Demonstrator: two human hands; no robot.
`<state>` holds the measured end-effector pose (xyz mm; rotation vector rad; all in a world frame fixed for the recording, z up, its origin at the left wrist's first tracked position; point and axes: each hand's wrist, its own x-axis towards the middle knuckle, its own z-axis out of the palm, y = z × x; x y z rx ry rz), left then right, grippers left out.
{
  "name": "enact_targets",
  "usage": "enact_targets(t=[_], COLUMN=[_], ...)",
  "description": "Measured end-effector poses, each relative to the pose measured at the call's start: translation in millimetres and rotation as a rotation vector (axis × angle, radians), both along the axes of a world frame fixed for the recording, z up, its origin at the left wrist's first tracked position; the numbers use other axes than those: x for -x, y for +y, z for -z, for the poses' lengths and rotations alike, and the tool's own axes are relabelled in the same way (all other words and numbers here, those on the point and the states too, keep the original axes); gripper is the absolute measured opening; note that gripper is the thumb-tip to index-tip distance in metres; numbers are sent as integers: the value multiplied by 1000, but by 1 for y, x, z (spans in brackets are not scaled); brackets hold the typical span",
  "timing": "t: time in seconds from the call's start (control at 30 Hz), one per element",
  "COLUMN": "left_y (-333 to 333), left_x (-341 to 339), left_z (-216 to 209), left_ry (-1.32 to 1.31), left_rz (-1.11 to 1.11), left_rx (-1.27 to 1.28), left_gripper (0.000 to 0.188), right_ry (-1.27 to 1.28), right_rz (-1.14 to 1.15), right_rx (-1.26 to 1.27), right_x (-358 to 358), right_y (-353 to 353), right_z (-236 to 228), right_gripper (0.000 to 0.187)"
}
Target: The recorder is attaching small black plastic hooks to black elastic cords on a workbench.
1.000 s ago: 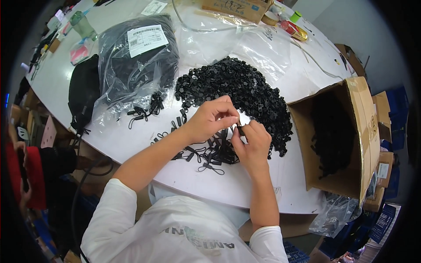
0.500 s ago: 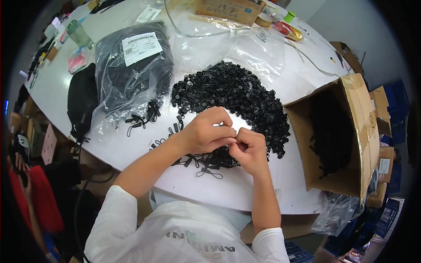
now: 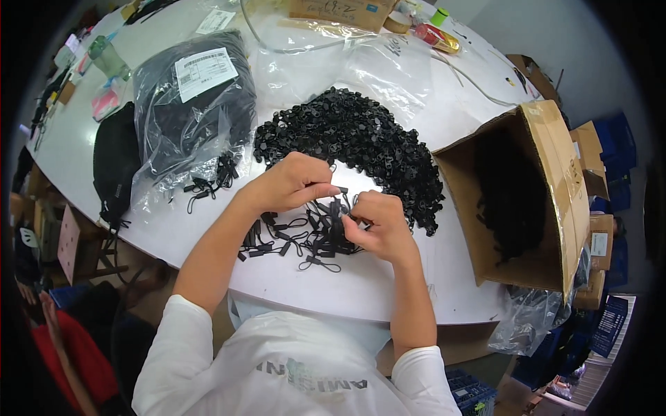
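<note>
Over a spread of black cord zipper pulls, each a thin loop with a dark end piece, I hold both hands a little apart. My left hand is closed in a pinch, with the dark end of a cord pull showing at its fingertips. Thumb and fingers of my right hand are pressed together at the right side of the spread; whatever they pinch is too small to name. Just beyond both hands lies a big curved heap of small black plastic pieces.
A cardboard box with dark contents lies open toward me at the right. On the left are a clear bag of black goods, a black pouch and a small bunch of cord pulls. Someone in red is at lower left.
My hands, which met fingertip to fingertip, have moved apart, the left one leftward. The spread of cord pulls below them shows more fully. The whole view has shifted slightly.
</note>
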<state>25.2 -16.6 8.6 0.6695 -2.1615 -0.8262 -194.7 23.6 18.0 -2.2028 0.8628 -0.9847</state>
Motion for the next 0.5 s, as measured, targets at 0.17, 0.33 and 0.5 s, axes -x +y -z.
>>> enact_targets(t=[0.17, 0.33, 0.5], left_y=[0, 2, 1], left_x=[-17, -27, -39], left_z=[-8, -22, -15], left_ry=[80, -162, -588], left_rz=[-202, -433, -510], left_rx=[-71, -144, -108], left_gripper=[28, 33, 32], right_ry=[46, -1093, -1060], right_rz=[31, 852, 869], right_rx=[-287, -297, -134], right_x=[41, 162, 165], right_y=[-2, -16, -5], right_z=[-16, -11, 14], right_gripper=[23, 37, 30])
